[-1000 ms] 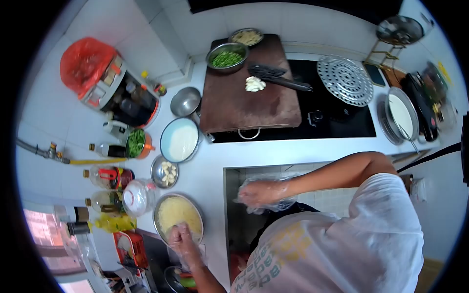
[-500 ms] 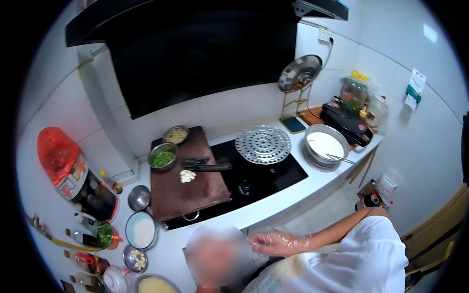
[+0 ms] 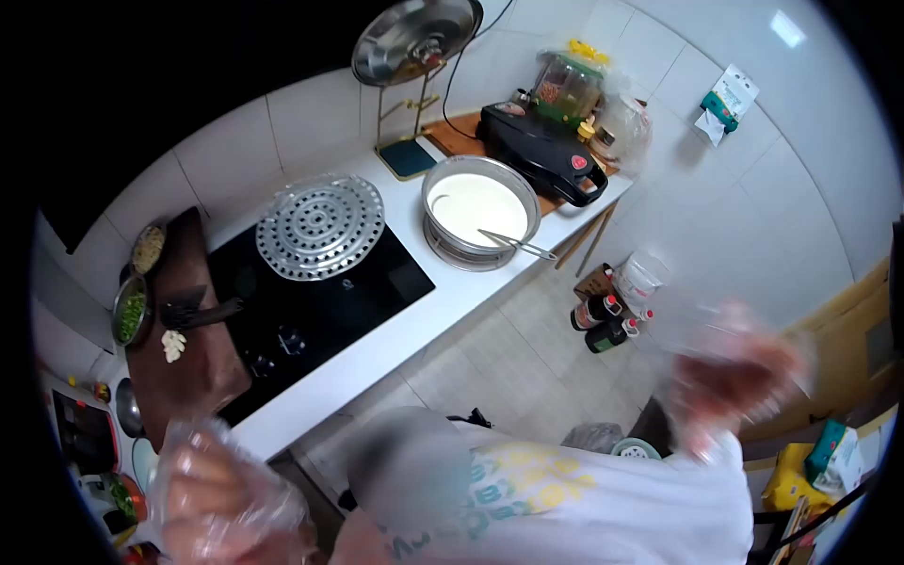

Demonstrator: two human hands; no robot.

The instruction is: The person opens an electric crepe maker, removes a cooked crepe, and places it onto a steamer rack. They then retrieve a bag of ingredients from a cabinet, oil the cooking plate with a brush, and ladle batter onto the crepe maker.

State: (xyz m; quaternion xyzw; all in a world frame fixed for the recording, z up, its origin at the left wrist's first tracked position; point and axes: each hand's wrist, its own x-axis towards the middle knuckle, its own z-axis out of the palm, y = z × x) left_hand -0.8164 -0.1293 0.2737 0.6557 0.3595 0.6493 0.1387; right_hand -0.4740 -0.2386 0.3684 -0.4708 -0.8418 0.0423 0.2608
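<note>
My left hand, in a clear plastic glove, is at the lower left, beside the near end of the brown cutting board. Its fingers look loosely apart, and I see nothing in them. My right hand, also gloved in clear plastic, is raised at the right, away from the counter. Motion smears its fingers. On the board are a small heap of white pieces, a black-handled tool and a bowl of chopped greens.
A perforated steamer plate lies on the black cooktop. Right of it, a pot of white liquid has tongs resting in it. Behind stands a black electric appliance. Dark bottles stand on the floor.
The view has swung right, toward the pot and the floor. My hands, close together before, are now wide apart; the right one has risen to the right.
</note>
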